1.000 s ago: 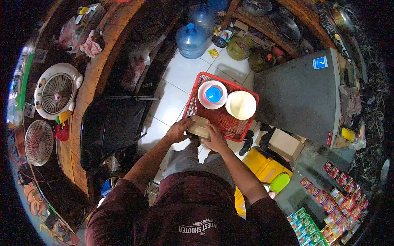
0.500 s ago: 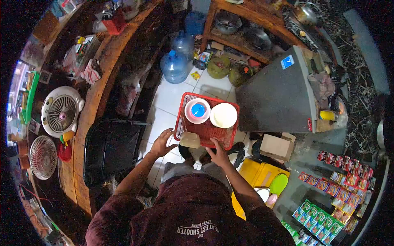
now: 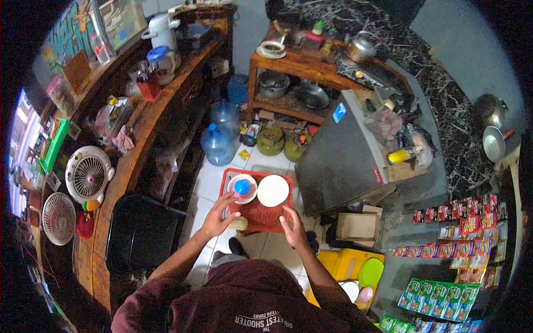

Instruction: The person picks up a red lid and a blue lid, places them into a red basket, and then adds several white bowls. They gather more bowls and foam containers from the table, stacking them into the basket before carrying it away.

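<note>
A red plastic basket [image 3: 261, 217] stands in front of me over the tiled floor. In it, a pale bowl [image 3: 251, 198] holds a small blue piece [image 3: 241, 187], and a white bowl [image 3: 272, 191] stands beside it on the right. My left hand [image 3: 220, 216] is open at the basket's left side, its fingertips reaching over the rim near the bowl with the blue piece. Partly hidden below that hand is a pale translucent container [image 3: 239, 223] at the near left corner. My right hand [image 3: 292, 227] is at the basket's right rim, fingers apart and nothing in them.
A long wooden counter [image 3: 141, 119] with fans runs along my left, a black bin [image 3: 139, 233] before it. Blue water jugs [image 3: 217, 145] and green gas cylinders [image 3: 271, 141] stand ahead. To the right are a grey fridge [image 3: 336, 158], a cardboard box [image 3: 357, 227] and a yellow crate [image 3: 336, 266].
The view has tilted up, showing more of the room ahead. My left hand has come in over the basket's left rim; my right hand has shifted from the near rim to the right side.
</note>
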`<state>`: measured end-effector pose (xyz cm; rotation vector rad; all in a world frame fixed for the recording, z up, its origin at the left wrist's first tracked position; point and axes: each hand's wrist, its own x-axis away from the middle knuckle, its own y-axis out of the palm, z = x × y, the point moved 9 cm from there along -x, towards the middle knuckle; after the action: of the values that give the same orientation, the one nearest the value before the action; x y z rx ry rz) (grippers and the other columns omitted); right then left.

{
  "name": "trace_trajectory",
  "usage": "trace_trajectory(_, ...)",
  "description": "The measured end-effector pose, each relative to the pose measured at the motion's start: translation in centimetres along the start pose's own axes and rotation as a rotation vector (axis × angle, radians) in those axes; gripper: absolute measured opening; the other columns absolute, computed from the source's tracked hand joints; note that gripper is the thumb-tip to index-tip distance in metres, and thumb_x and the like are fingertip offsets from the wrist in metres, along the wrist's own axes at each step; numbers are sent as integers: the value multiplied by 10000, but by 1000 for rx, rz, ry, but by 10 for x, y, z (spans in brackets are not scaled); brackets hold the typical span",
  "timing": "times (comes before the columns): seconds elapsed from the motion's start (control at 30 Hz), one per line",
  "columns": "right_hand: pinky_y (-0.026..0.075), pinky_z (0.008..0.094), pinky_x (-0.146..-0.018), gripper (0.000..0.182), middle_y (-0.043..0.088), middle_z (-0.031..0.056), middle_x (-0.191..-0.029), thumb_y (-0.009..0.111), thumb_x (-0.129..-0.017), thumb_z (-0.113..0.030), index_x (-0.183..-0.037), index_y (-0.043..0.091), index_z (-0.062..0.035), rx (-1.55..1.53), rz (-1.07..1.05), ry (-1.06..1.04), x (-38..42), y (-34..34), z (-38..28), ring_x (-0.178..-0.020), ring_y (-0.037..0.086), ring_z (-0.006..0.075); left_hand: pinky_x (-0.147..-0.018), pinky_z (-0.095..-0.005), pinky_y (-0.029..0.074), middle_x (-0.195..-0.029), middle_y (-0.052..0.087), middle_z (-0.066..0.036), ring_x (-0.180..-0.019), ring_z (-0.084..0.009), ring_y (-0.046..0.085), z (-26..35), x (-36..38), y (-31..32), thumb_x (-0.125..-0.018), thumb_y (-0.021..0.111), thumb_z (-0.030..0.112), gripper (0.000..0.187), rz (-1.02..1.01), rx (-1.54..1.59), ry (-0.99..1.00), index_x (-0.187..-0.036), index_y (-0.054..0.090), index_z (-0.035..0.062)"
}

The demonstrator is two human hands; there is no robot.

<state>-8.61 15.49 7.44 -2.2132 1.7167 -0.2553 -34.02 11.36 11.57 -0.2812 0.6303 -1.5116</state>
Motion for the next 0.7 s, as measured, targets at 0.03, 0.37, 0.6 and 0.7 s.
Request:
trace_trajectory(0.03, 351, 372, -1005, 426, 490, 155, -1280, 577, -901, -267, -1243, 477, -33, 4, 4, 5, 5, -12, -5, -1207, 454, 270, -1036, -394, 340, -1327, 433, -190, -1247, -337, 412, 12, -1, 3, -808, 681, 216, 491, 16, 25, 4, -1233, 506, 46)
trace_trajectory(0.37, 398, 382, -955, 412, 504, 98, -1274, 577, -896, -285, -1240, 498, -72, -124, 238, 93, 107, -154, 12, -1178, 479, 233, -1053, -404, 291, -1339, 428, -180, -1257, -314, 396, 136, -3, 105, -845, 579, 133, 375, -122, 272, 87, -1200, 526, 24)
trace_trajectory(0.6, 446, 378, -913, 376, 545, 90, -1195, 581, -904, -266, -1217, 503, -72, -136, 589, 259, 241, -228, 56, -1110, 529, 212, -1059, -428, 269, -1341, 424, -193, -1257, -330, 388, 197, -12, 203, -816, 561, 98, 353, -412, 268, 365, -1154, 542, -2)
trace_trajectory(0.7, 452, 299, -880, 324, 576, 60, -1079, 609, -893, -169, -1181, 517, -51, -283, 800, 224, 299, -237, 71, -991, 556, 144, -1057, -413, 276, -1348, 420, -177, -1255, -316, 394, 228, -16, 229, -813, 591, 102, 365, -590, 265, 424, -1162, 544, 6)
